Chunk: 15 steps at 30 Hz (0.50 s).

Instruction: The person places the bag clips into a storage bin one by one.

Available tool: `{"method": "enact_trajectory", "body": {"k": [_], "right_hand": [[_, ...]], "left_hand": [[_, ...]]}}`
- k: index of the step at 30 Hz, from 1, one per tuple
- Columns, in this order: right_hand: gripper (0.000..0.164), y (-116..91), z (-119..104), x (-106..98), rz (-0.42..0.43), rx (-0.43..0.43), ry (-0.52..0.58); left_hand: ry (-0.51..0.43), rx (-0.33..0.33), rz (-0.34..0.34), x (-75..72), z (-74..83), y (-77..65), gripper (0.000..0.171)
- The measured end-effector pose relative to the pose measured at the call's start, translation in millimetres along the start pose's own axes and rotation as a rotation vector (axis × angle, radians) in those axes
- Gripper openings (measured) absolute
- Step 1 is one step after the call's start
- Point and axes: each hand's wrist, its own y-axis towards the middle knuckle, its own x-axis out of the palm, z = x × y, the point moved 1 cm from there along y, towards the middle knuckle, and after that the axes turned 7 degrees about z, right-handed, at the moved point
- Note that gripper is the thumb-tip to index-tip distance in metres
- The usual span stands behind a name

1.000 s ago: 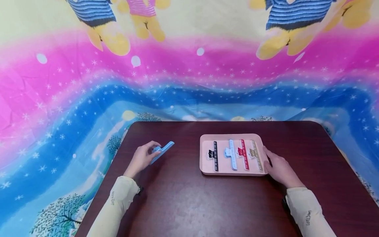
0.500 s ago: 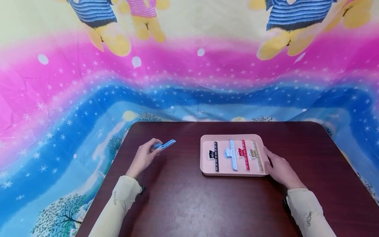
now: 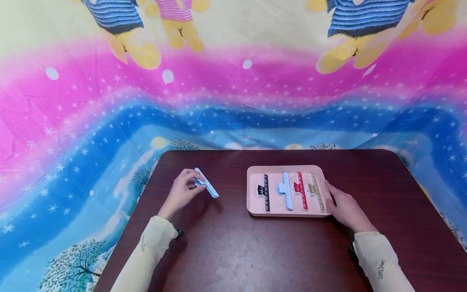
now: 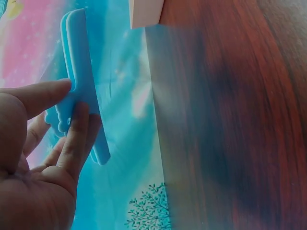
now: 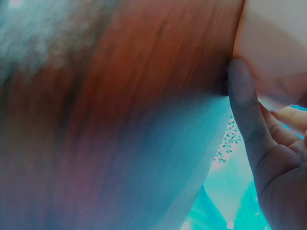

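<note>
In the head view my left hand [image 3: 180, 190] pinches a light blue long-jawed clip [image 3: 208, 184] between thumb and fingers, above the left part of the table. The left wrist view shows that clip edge-on, a slim blue bar [image 4: 79, 52] with a wavy-edged grip near the fingers. At the right, my right hand [image 3: 346, 207] holds the right end of a pink tray [image 3: 274, 202]; its thumb [image 5: 242, 84] presses the tray's side. Inside lie a black clip [image 3: 266, 194], a light blue clip [image 3: 288, 194], a red clip [image 3: 302, 196] and a gold clip [image 3: 317, 196], all with piano-key patterns.
The dark brown wooden table [image 3: 233, 251] has rounded far corners. A patterned cloth [image 3: 233, 117] with snowflakes and bears hangs behind it and along its sides. A gap separates the black clip from the other clips in the tray.
The left hand has turned the held blue clip: its bar slanted up to the right and now slants down to the right, patterned face showing. Tray and right hand have stayed put.
</note>
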Motion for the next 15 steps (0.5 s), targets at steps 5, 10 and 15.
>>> {"method": "enact_trajectory", "body": {"k": [5,10,15], "right_hand": [[0.070,0.1,0.3,-0.3,-0.004,0.002,0.001],[0.071,0.8,0.3,-0.1,-0.007,0.005,-0.001],[0.072,1.3,0.5,0.1,-0.009,0.004,-0.002]], "left_hand": [[0.007,-0.006,-0.002,3.1,2.8,2.0,0.020],[-0.053,-0.018,-0.007,9.5,7.1,5.6,0.022],[-0.070,0.000,-0.043,17.5,13.9,10.4,0.023]]}}
